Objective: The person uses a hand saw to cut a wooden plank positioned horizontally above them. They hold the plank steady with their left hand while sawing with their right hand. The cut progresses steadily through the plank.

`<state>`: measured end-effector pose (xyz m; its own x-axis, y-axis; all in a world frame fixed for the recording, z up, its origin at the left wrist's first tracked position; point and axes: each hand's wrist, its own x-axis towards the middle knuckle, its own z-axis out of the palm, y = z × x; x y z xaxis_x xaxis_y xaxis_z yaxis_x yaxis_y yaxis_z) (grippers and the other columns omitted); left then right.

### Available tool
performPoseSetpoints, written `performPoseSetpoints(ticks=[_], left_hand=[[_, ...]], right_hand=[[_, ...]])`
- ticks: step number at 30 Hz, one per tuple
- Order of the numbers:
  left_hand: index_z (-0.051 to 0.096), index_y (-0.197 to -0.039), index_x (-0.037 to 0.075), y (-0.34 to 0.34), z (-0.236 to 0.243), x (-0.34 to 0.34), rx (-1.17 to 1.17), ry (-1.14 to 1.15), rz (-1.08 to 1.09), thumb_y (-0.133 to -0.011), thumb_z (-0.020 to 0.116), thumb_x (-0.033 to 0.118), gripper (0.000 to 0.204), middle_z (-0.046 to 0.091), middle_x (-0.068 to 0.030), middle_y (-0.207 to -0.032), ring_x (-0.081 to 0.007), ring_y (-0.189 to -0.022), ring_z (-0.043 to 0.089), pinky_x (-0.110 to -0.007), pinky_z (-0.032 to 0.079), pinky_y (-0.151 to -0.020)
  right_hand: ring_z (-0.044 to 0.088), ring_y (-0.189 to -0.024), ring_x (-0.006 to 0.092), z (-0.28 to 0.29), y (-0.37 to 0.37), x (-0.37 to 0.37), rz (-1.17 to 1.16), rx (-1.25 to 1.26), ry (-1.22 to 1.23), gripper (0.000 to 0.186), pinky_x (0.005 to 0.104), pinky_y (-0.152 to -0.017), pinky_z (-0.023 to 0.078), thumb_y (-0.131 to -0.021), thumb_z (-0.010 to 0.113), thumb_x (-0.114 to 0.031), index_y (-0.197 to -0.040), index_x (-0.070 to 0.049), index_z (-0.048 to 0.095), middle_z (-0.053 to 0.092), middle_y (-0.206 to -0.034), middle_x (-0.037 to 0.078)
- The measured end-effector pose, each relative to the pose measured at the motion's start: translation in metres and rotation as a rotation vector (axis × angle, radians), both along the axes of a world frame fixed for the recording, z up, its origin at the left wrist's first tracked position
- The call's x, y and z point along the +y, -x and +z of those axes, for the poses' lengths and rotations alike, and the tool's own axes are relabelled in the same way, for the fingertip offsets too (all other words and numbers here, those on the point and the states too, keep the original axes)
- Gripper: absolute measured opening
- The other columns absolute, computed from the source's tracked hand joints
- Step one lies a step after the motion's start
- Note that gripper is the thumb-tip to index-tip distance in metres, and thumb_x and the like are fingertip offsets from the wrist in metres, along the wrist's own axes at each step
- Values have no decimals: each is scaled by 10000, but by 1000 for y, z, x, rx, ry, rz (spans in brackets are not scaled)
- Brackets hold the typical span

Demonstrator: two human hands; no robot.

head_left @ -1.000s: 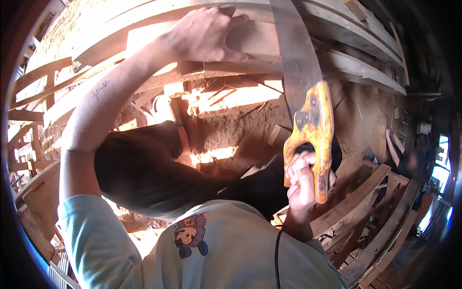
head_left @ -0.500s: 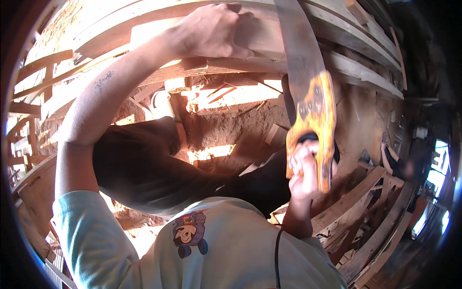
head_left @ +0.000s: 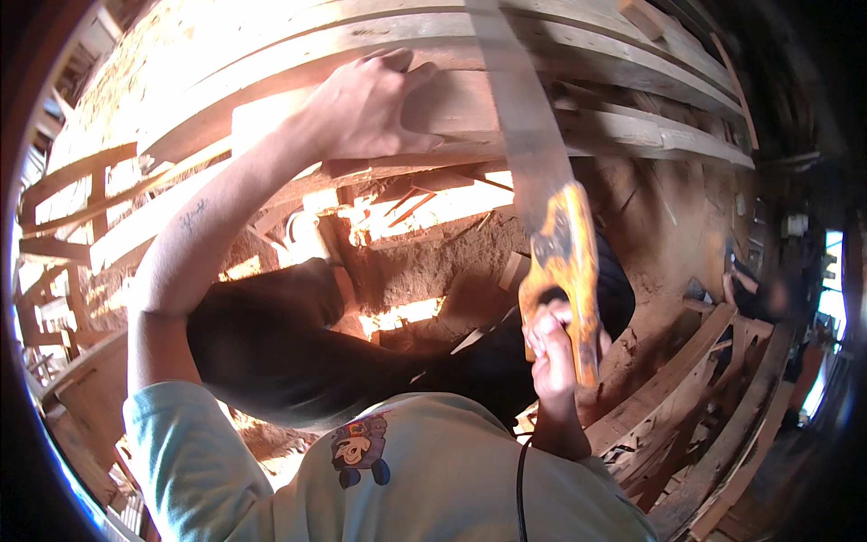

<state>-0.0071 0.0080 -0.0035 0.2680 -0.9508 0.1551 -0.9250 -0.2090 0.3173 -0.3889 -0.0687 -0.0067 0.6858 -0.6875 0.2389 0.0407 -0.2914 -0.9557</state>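
My right hand (head_left: 554, 352) is closed round the worn yellow handle of a handsaw (head_left: 533, 126). The saw's wide blade points away from me and lies against the end of a short wooden board (head_left: 459, 101). My left hand (head_left: 361, 108) grips that board to the left of the blade, its thumb along the near edge and its other fingers over the top. The board rests across long timber beams (head_left: 650, 135). Where the teeth meet the wood is too blurred to make out.
Below the beams, sawdust-covered ground (head_left: 424, 257) with wood scraps lies in patches of bright sun. A wooden frame (head_left: 668, 370) stands at the right, and slatted timber (head_left: 77, 208) at the left. Another person (head_left: 768, 294) is at the far right, blurred.
The saw and my right hand have come back toward me and slightly left in the picture. The whole view has shifted a little; my left hand stays on the board.
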Motion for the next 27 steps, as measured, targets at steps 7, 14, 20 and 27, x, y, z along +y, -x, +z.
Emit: performPoseSetpoints(ticks=[7, 14, 20, 27], left_hand=[[611, -1452, -29, 9, 2, 4, -52, 50, 54, -824, 851, 543, 882, 654, -277, -1248, -447, -1139, 678, -505, 583, -987], [592, -1472, -32, 11, 10, 2, -11, 5, 30, -815, 859, 521, 899, 624, -314, -1360, -467, -1207, 669, -513, 561, -1032], [582, -1488, -33, 12, 7, 1, 41, 3, 89, -802, 868, 514, 923, 631, -309, -1345, -466, -1192, 675, -505, 579, -992], [594, -1469, -43, 6, 12, 5, -8, -34, 32, -809, 859, 515, 904, 636, -291, -1349, -472, -1167, 679, -489, 583, -981]], right_hand=[[482, -538, 78, -6, -77, -33, 20, 182, 582, 38, 246, -496, 416, -977, 647, 38, -960, 5, 656, 593, -765, 37], [529, -552, 83, 12, 16, -4, 22, 100, 134, 140, 260, -480, 410, -939, 647, 69, -1055, -9, 646, 628, -743, 45], [438, -531, 67, 1, -87, -40, 42, 79, 294, 61, 243, -493, 385, -980, 633, 60, -976, -1, 639, 532, -719, 22], [415, -549, 82, 15, 4, 6, 50, -4, -122, 23, 238, -489, 352, -973, 570, 15, -957, -1, 567, 439, -689, 9]])
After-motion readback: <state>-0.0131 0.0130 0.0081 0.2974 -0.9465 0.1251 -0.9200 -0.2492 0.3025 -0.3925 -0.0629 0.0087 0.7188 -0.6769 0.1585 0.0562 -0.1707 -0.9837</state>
